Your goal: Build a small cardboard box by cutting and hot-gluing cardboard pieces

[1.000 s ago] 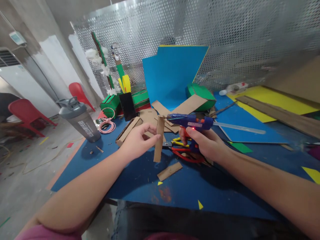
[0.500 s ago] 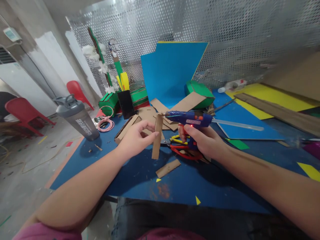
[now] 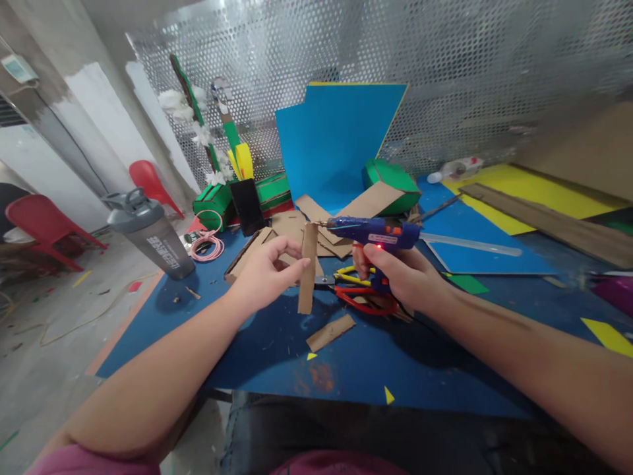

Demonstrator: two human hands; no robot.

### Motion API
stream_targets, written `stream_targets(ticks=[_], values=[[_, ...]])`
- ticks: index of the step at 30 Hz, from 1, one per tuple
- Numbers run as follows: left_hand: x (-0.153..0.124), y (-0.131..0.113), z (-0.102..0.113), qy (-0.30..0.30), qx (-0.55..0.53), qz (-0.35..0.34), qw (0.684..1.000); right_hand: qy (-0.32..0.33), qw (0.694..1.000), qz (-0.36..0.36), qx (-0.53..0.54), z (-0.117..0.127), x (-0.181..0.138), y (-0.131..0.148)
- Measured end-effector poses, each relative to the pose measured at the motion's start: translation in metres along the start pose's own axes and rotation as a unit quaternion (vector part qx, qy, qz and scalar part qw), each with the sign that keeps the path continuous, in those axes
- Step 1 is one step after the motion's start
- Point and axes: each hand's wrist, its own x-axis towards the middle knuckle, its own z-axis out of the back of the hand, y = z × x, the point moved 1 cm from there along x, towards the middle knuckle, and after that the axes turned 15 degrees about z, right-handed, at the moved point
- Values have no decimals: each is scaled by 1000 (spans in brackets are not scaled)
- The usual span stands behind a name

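Note:
Between thumb and fingers, my left hand pinches a narrow cardboard strip, held upright above the table. Wrapped round the handle of a blue glue gun is my right hand; a small red light glows on the gun. Its nozzle points left and meets the strip's top end, or comes very near it. A clear glue stick juts from the gun's back. Below the gun lie red-handled scissors and a yellow-handled pair, partly hidden. A short cardboard piece rests nearer to me.
A grey shaker bottle and a pink cord coil stand left on the blue table. Behind are a black phone-like block, a green box and a blue board. A long cardboard strip lies right.
The whole view shifts slightly leftward. Both hands keep their holds, and the glue gun's nozzle stays at the top of the cardboard strip.

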Motion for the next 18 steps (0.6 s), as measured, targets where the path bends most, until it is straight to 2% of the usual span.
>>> stream_targets(ticks=[11, 18], values=[[-1, -3, 2, -37, 23, -15, 999, -12, 1000, 3, -2, 2, 1, 1], [2, 1, 3, -34, 25, -36, 998, -17, 1000, -9, -2, 2, 1, 2]])
